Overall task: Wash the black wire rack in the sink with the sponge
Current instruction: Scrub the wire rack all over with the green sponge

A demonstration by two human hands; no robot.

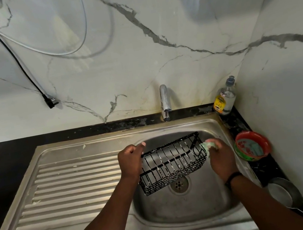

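Rack (171,163) gripped by left hand (131,162) | sponge (207,146) in right hand (221,158) | bottle (225,99) label unreadable

At centre frame, a left hand (131,162) grips a black wire rack (171,163) over a stainless-steel sink (180,209) while the right hand (221,160) presses a soapy green sponge (207,146) against its right end.

1 wire rack (173,162), 1 sponge (209,145), 1 sink (189,205), 1 tap (165,103), 1 soap bottle (225,97), 1 red bowl (252,147), 2 hands: left (131,160), right (221,156).
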